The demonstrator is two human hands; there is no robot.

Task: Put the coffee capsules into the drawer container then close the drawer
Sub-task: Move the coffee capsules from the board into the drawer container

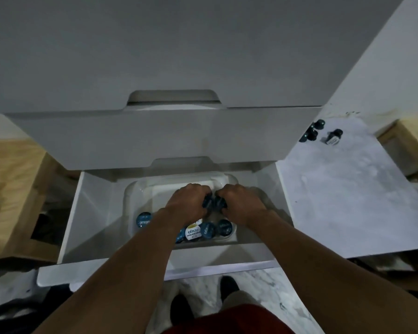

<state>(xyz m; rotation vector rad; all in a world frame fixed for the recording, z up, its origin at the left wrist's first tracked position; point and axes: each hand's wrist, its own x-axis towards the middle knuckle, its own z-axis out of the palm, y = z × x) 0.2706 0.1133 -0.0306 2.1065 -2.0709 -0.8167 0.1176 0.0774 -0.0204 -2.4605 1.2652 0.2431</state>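
Clutching capsules (pixel 211 202), left hand (pixel 186 201) and right hand (pixel 241 203) meet over the container (pixel 135 196). Loose capsules (pixel 311 133) lie rightward, nearer the right.

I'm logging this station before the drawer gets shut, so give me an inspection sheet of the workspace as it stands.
Surface: bottom drawer pulled open, with a clear container inside.
Job's things: stored capsules lie at the container's near end; held capsules are above it; loose capsules remain on the white board at right.
Clutter: nothing seen in the drawer besides the container.
Grippers: left hand and right hand each have a grip on the held capsules.
Cables: nothing seen.
Surroundings: upper drawer above, wooden furniture at left, marble-patterned floor.
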